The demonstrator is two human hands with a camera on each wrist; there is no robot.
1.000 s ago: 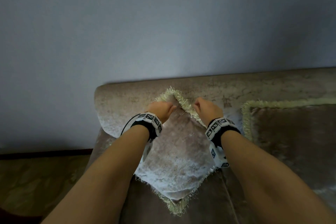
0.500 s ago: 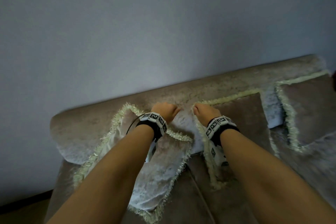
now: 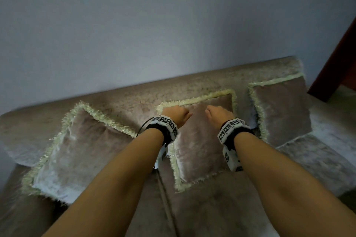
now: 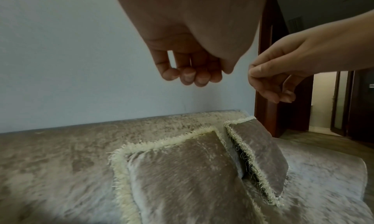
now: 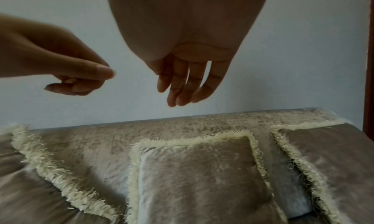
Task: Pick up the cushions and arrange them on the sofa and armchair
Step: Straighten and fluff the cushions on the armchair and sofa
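Three beige velvet cushions with cream fringe lean against the sofa backrest: a left cushion standing on a corner, a middle cushion and a right cushion. My left hand hovers over the middle cushion's top left corner, fingers loosely curled and holding nothing. My right hand hangs above the same cushion's upper part, its fingers relaxed and pointing down. Neither hand touches the middle cushion.
A plain pale wall rises right behind the sofa. A dark wooden door frame stands past the sofa's right end, with a doorway and floor beyond it. Seat cushion lies bare in front of the cushions.
Both hands have let go of the left cushion's top corner and moved right, over the middle cushion. The left cushion stays leaning on the backrest.
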